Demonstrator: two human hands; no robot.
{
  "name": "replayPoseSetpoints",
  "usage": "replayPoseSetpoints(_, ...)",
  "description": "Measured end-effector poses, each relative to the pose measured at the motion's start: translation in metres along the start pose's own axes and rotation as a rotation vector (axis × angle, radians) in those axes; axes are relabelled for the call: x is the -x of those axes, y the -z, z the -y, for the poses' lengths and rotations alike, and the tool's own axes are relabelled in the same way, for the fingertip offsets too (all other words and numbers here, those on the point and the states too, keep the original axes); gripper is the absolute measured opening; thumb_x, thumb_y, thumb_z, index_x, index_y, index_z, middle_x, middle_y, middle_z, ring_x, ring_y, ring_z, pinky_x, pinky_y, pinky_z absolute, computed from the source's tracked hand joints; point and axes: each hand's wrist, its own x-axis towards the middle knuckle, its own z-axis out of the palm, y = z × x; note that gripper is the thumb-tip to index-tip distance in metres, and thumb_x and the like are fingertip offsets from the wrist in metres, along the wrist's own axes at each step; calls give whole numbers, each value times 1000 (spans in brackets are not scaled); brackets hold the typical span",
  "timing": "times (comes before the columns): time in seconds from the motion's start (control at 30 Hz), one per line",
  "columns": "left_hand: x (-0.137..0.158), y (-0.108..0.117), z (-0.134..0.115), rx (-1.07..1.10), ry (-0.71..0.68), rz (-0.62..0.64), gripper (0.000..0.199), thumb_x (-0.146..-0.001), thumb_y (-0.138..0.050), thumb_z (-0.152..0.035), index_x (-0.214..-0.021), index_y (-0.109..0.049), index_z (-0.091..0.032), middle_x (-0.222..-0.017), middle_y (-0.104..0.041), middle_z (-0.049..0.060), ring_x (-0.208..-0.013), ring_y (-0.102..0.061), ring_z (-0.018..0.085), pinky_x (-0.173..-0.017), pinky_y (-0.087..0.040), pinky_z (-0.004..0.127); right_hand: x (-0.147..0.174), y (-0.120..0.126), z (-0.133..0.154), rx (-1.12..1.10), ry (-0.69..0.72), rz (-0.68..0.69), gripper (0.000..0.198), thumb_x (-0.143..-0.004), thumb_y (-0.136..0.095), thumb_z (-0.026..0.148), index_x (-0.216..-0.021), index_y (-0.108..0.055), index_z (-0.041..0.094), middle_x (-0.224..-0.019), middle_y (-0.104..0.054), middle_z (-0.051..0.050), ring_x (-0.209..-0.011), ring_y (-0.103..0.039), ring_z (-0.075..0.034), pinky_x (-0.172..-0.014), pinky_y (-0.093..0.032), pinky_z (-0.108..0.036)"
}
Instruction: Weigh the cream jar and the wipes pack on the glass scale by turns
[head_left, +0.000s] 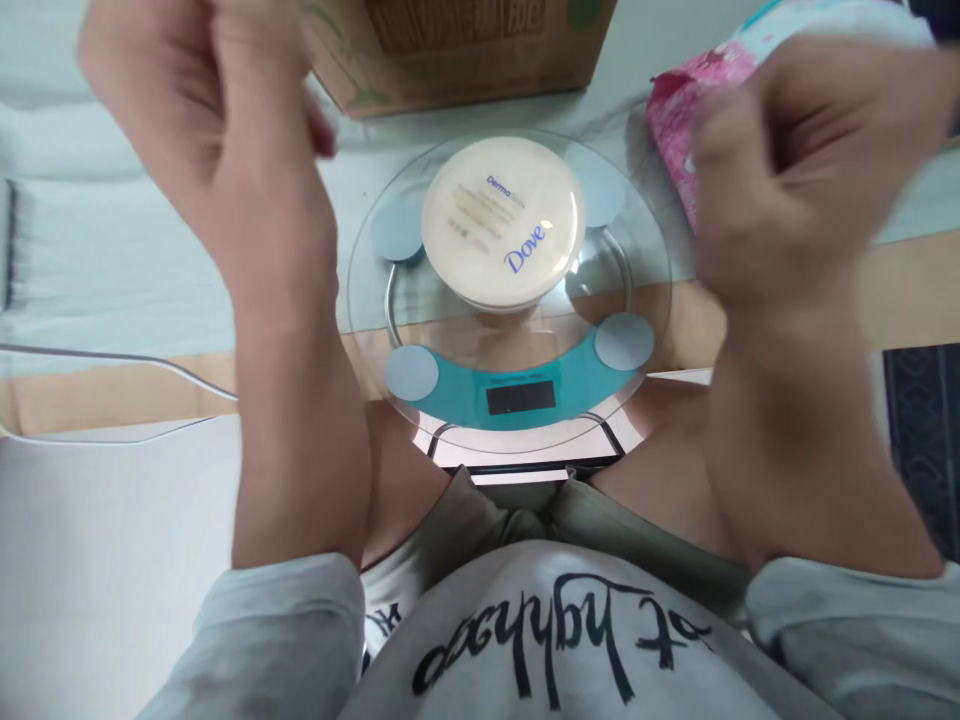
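Two bare hands are seen, left hand (202, 110) and right hand (795, 160), both blurred; no rings, watch or gloves can be made out. Forearms are bare up to approx. the elbows, where pale grey sleeves (292, 620) are pushed up into soft bunched cuffs. A pale grey top (555, 640) is worn, w/ black handwritten-style lettering printed across the chest; the script is seen upside down from the head camera and can't be read reliably. Below the hem, olive-grey shorts (480, 515) are worn, fabric creased at the middle. Bare thighs are seen either side beyond the shorts. Nails, small marks etc.: too blurred to tell.
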Motion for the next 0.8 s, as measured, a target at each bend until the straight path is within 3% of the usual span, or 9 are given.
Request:
replayPoseSetpoints(0.07,2,-11,22,-162,136,-108,78,-109,-27,-90,-73,-14,-21,-70,-20,0,-67,-26,7,-72,-30,37,-1,-14,14,-55,-85,47,45,-97,-40,47,-66,-36,15,-71,-42,-10,-70,-34,-9,-77,-33,-32)
replayPoseSetpoints(0.13,10,-17,27,-307,244,32,71,-117,-38,-68,-70,-12,-21,-69,-12,1,-69,-20,10,-71,-25,38,-4,-26,21,-52,-154,122,46,-94,-53,40,-62,-36,12,-64,-38,-7,-65,-28,-6,-74,-27,-29)
replayPoseSetpoints(0.23,24,-16,12,-403,265,286,65,-109,-53,-53,-63,-18,-22,-65,-16,3,-68,-23,15,-74,-22,42,-6,-34,24,-5,-226,191,48,-95,-66,38,-64,-43,8,-63,-41,-5,-66,-30,-4,-74,-21,-28)
replayPoseSetpoints(0.3,29,-15,2,-458,254,369,60,-102,-57,-48,-61,-19,-24,-64,-17,3,-68,-24,18,-78,-19,44,-7,-34,25,24,-250,210,49,-98,-67,38,-66,-44,7,-65,-45,-5,-67,-29,-4,-75,-20,-27)
replayPoseSetpoints(0.47,20,-20,-4,-507,315,326,50,-108,-53,-26,-64,-29,-25,-66,-27,3,-69,-31,18,-77,-27,41,-5,-31,27,91,-266,239,44,-101,-65,34,-70,-47,7,-70,-49,-4,-69,-28,-4,-78,-20,-29)
replayPoseSetpoints(0.57,11,-15,-8,-333,341,256,47,-121,-38,-37,-76,-42,-23,-72,-42,0,-68,-43,11,-73,-41,35,-5,-32,25,114,-261,267,44,-103,-65,35,-72,-48,8,-74,-53,-4,-70,-27,-5,-79,-20,-30)
replayPoseSetpoints(0.63,9,-3,-19,-117,188,296,57,-118,-33,-69,-95,-56,-23,-88,-57,-1,-79,-58,8,-76,-49,32,-5,-32,25,124,-263,283,44,-103,-65,36,-73,-49,8,-78,-56,-5,-71,-27,-5,-80,-20,-30)
replayPoseSetpoints(0.73,9,14,-43,61,-163,546,103,-90,-41,-108,-144,-59,-22,-140,-63,5,-137,-66,20,-115,-58,39,-6,-30,26,132,-266,295,42,-104,-64,36,-75,-51,8,-81,-58,-5,-72,-28,-5,-80,-20,-30)
replayPoseSetpoints(0.8,11,16,-60,-21,-243,772,111,-89,-59,-101,-163,-50,-19,-163,-54,8,-162,-52,29,-136,-47,46,-5,-30,27,127,-258,290,40,-103,-64,34,-76,-52,8,-80,-58,-5,-72,-28,-5,-81,-19,-30)
